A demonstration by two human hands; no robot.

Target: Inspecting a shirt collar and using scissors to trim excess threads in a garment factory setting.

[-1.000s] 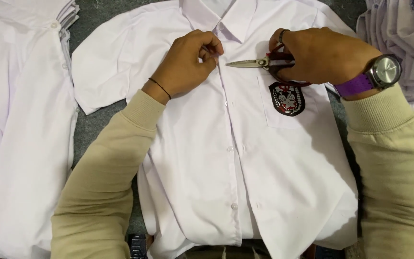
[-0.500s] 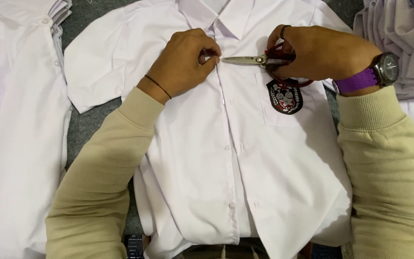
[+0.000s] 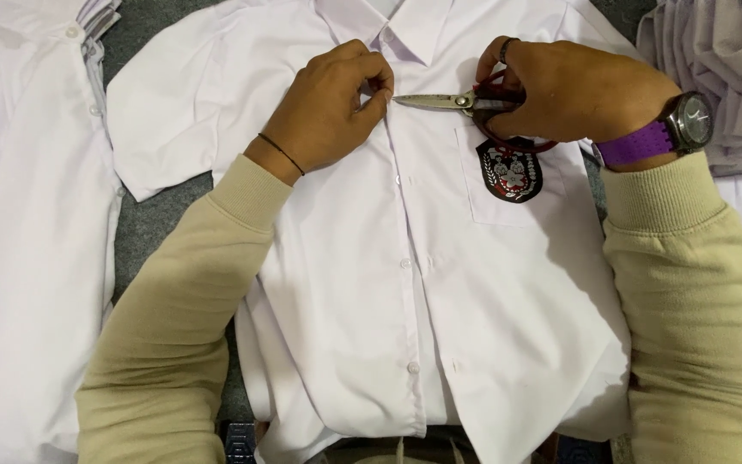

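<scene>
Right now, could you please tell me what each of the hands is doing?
Left hand: closed, pinching the white shirt at its placket.
Right hand: closed, holding scissors.

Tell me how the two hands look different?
The left hand pinches the white shirt near a button; the right hand holds scissors pointing left. The left wrist wears a thin dark band; the right wears a purple-strapped watch. Both have beige sleeves.

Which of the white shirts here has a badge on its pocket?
The middle shirt, lying flat under both hands, has a dark crest badge on its chest pocket. The shirt at left and the stack at right show none.
</scene>
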